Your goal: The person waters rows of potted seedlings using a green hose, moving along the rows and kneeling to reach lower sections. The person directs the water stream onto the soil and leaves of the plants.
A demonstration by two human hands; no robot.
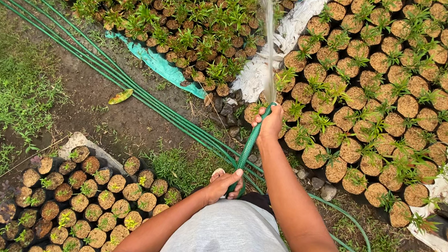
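Your right hand (270,123) closed round the thin green rubber hose (248,146) near its spraying tip, your left hand (223,184) gripping it lower, small soil-filled seedling bags (387,95) ahead, apparently being wetted.

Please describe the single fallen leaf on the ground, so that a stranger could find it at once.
Start at the green hoses crossing the bare soil diagonally. Just below them, left of centre, lies the leaf. It is yellow-green, flat and alone on the dirt, unlike the seedlings rooted in bags.

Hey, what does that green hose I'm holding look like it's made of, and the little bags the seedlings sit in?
The green hose, gripped by the right hand and left hand, looks like flexible plastic or rubber: it bends in loose curves and has a slight sheen. The seedling bags appear to be thin black plastic film, dark and crinkled at their rims, packed with brown soil.
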